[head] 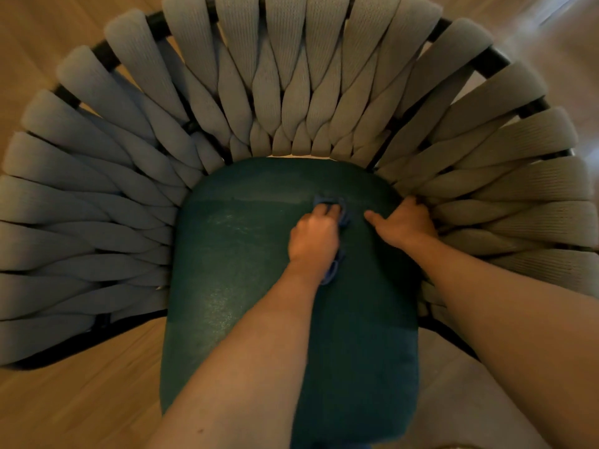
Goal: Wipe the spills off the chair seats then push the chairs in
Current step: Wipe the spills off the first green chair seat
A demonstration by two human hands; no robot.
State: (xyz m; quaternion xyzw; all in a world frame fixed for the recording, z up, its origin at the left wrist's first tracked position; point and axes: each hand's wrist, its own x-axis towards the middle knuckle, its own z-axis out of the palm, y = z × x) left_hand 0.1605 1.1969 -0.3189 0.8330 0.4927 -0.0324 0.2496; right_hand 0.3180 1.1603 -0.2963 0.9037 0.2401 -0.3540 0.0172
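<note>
A: Looking down from head height, both bare forearms reach forward over a dark green seat cushion [246, 286]. How is the left hand set?

B: The left hand [312, 236] is curled into a loose fist, knuckles up, near the middle of the cushion towards its back edge. Its fingers are bunched round a blue cloth [337, 209], pressing it onto the cushion.

A: Where does the cloth show?

B: A crumpled bit pokes out past the fingertips, and another strip trails out beside the wrist on the right. The rest is hidden under the hand.

A: And the right hand?

B: The right hand [403, 222] lies flat, palm down, at the cushion's right edge. Its thumb points left towards the cloth; its fingers reach to the edge where the cushion meets the woven side. It holds nothing.

A: What about the chair?

B: The chair [285, 76] has a curved back and sides of thick grey woven straps on a black frame, wrapping round the cushion. It stands on a light wooden floor [64, 400]. A paler sheen runs down the cushion's left half.

A: Any writing?

B: No label or writing can be read.
</note>
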